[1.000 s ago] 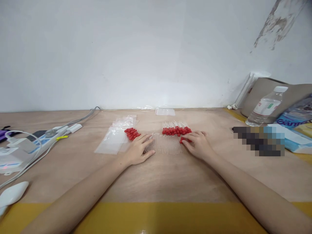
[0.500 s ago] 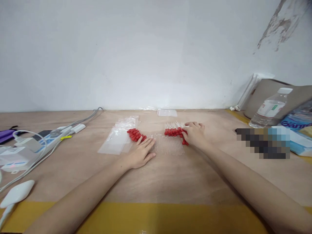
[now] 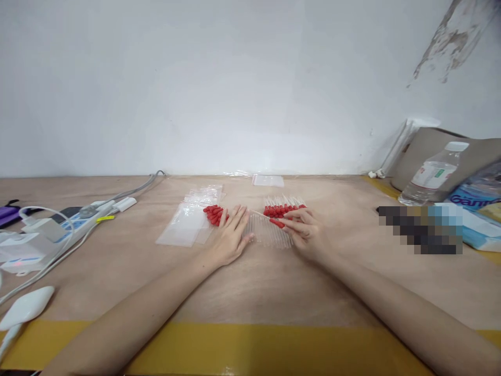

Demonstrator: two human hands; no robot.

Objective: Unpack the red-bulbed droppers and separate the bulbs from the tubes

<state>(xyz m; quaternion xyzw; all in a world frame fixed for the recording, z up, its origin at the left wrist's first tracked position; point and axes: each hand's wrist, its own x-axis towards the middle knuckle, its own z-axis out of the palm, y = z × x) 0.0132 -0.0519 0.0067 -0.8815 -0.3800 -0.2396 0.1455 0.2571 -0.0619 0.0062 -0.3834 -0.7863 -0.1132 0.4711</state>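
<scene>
A thin clear dropper (image 3: 274, 221) with a glossy red bulb is pinched by the fingers of the right hand (image 3: 307, 234), its stem slanting toward the left hand (image 3: 229, 237). The left fingers are laid flat, slightly apart, on the edge of a ribbed row of clear tubes (image 3: 270, 236) between both hands. More droppers (image 3: 284, 210) are heaped just beyond the right fingertips. Smooth red bulbs (image 3: 213, 214) and crinkly plastic bags (image 3: 183, 225) lie beside the left fingertips on the matte wooden table (image 3: 250, 282).

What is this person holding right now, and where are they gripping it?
The right hand pinches one dropper by its red bulb end. The left hand lies open on the clear tubes, holding nothing.
</scene>
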